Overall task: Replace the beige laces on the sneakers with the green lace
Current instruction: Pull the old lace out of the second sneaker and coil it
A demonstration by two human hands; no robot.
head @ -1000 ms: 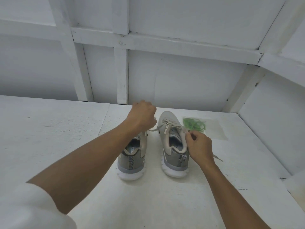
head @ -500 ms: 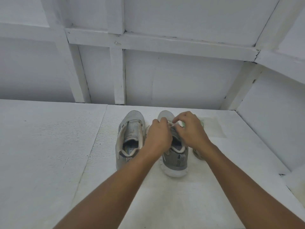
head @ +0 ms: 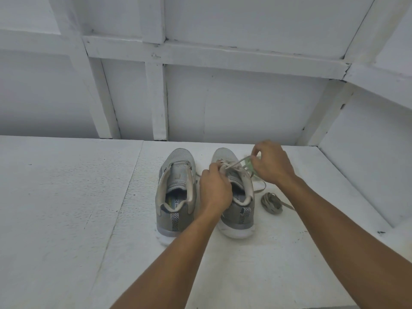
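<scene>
White table [head: 66,197], sneakers [head: 176,197], coiled beige lace [head: 271,202]

Your left sneaker [head: 176,192] and right sneaker [head: 236,197] stand side by side on the table [head: 66,197], heels toward you. A coiled lace [head: 272,202] lies at the right sneaker's 3 o'clock, a bunched lace [head: 248,162] at its 1 o'clock.

Partial print — left sneaker insole [head: 176,203] "Y FO"; right sneaker insole [head: 237,197] "FO".

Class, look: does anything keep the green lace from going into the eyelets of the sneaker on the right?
Yes: the beige lace is threaded in that sneaker, one strand pinched by the right hand; the green lace lies beyond.
</scene>
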